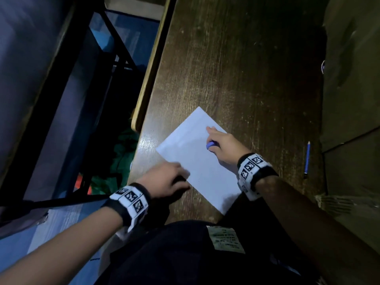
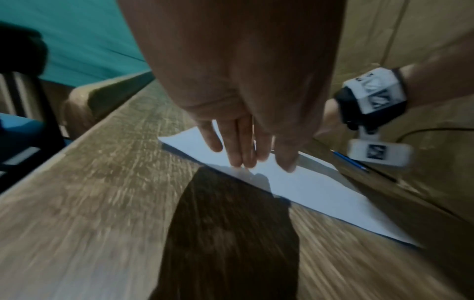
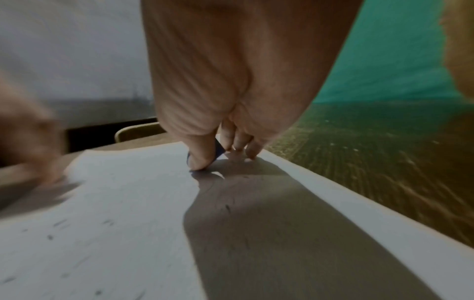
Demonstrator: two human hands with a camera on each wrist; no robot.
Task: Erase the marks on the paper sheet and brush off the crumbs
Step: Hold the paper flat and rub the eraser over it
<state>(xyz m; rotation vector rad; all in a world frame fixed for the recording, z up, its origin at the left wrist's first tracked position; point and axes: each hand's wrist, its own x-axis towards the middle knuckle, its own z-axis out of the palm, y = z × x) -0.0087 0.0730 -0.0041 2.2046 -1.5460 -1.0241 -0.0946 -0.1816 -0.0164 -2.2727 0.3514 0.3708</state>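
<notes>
A white paper sheet (image 1: 195, 159) lies askew on the dark wooden desk (image 1: 236, 68). My right hand (image 1: 220, 144) pinches a small blue eraser (image 1: 210, 145) and holds it down on the sheet's far right part; in the right wrist view the eraser (image 3: 219, 151) shows between thumb and fingers on the paper (image 3: 115, 213). Dark crumbs (image 3: 59, 223) are scattered over the near part of the sheet. My left hand (image 1: 166, 179) lies with straight fingers (image 2: 243, 150) pressing the sheet's left edge (image 2: 295, 182).
A blue pencil (image 1: 307, 159) lies on the desk to the right of the sheet, also visible as the pencil (image 2: 351, 162). The desk's left edge (image 1: 148, 89) drops to a chair frame and floor. A wall panel (image 1: 349, 99) borders the right side.
</notes>
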